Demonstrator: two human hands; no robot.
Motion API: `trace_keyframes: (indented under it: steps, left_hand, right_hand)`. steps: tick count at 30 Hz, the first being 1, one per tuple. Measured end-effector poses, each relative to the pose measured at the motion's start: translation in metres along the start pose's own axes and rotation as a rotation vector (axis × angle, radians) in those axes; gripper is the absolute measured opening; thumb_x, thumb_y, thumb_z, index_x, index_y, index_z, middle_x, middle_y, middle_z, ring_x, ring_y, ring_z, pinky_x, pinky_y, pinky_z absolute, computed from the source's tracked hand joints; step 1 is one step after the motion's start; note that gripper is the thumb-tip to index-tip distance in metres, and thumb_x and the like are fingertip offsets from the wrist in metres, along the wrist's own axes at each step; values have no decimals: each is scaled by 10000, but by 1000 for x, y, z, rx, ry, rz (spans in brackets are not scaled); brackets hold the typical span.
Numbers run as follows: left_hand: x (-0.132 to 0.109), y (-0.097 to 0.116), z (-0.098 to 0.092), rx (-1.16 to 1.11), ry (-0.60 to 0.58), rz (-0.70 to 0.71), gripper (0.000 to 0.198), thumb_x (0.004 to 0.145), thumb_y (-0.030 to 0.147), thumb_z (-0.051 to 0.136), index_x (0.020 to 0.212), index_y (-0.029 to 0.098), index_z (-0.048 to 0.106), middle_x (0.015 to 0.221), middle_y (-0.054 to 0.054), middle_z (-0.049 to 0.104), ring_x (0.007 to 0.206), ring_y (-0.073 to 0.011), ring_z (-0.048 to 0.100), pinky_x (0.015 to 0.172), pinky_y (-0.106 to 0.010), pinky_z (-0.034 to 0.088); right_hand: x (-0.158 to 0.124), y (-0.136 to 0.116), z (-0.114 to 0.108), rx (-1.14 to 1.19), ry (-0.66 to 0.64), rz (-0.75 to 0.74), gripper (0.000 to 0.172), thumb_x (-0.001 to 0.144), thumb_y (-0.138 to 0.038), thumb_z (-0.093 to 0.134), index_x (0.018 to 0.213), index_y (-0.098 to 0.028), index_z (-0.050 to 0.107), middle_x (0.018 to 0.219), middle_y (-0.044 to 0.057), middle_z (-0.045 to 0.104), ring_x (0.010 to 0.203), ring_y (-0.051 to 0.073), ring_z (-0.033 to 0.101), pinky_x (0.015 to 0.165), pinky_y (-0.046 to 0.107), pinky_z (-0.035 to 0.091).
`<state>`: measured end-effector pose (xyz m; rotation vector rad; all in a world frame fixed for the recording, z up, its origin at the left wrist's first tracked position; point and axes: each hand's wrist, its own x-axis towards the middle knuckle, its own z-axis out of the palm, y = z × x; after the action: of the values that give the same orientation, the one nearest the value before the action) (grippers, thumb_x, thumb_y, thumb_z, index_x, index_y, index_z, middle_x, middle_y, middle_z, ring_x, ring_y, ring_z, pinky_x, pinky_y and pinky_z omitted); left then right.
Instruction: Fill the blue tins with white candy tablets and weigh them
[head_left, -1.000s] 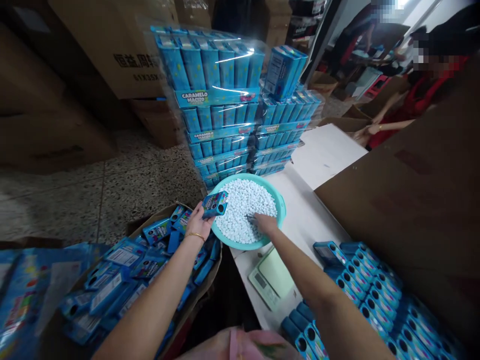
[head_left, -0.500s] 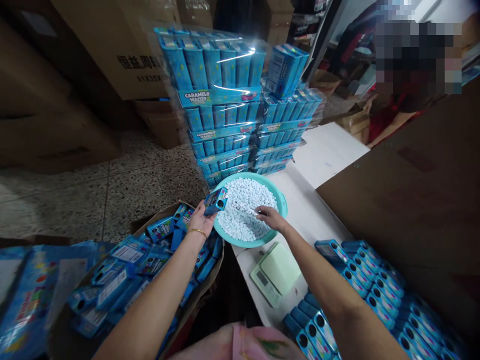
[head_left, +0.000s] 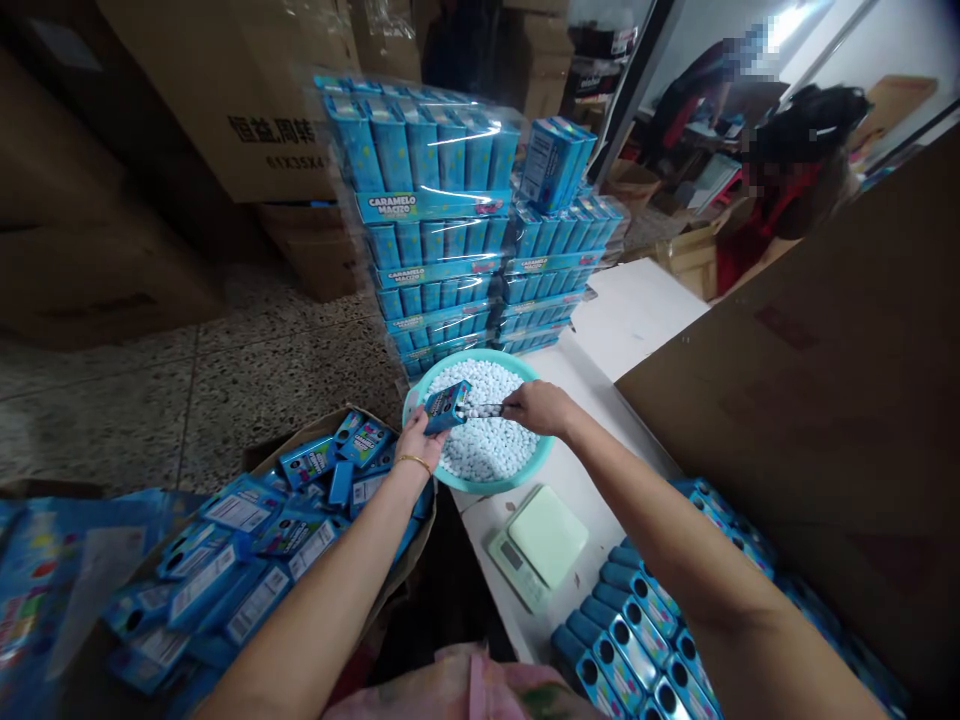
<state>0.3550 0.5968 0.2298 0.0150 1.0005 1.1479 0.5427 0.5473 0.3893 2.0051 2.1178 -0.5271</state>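
The blue candy box point(head_left: 442, 408) is gripped between the thumb and fingers of the left hand point(head_left: 421, 442) and is held tilted over the left side of the basin, with one end turned toward the right hand. The fingers of the right hand point(head_left: 544, 408) are closed on the end of a thin, dark-edged scoop point(head_left: 484, 410). The scoop is directed leftward, and its far end is positioned at the near end of the candy box; whether the tip is inserted cannot be determined. A bracelet point(head_left: 414, 460) is worn on the left wrist.

Beneath both hands, the turquoise basin point(head_left: 487, 487) is filled with small white candies point(head_left: 487, 455). The basin is supported at the edge of the white table point(head_left: 581, 365). A pale green digital scale point(head_left: 551, 535) is placed just beside it, on the near side. Upright candy boxes with dark round spots point(head_left: 622, 630) are arranged in rows to the right of the scale, partly covered by the right forearm.

To the left, an open carton point(head_left: 292, 442) is loaded with loosely piled candy boxes point(head_left: 247, 500). Behind the basin, trays marked "CARAMELO MACIZO" point(head_left: 431, 205) are stacked in clear wrapping. At far right, a co-worker in red point(head_left: 757, 230) is seen beyond a cardboard panel point(head_left: 810, 400).
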Motion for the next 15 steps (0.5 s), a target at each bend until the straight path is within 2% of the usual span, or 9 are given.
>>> trace_keyframes:
  steps: [6, 15]
  left_hand:
    - [10, -8, -5, 8, -12, 0, 233, 812, 161, 474, 1013, 256, 543, 1141, -81, 565, 1000, -239, 563, 727, -396, 515]
    - [17, -18, -1, 33, -37, -20, 269, 800, 151, 484, 1049, 235, 544, 1160, -93, 548, 919, -223, 590, 711, -393, 521]
  right_hand:
    - [-1, -22, -15, -153, 10, 55, 327, 783, -388, 438, 959, -185, 625, 970, 128, 633, 873, 266, 588, 677, 343, 449]
    - [-11, -14, -5, -182, 45, 80, 274, 800, -347, 433, 951, -193, 602, 929, 114, 632, 871, 253, 591, 689, 336, 452]
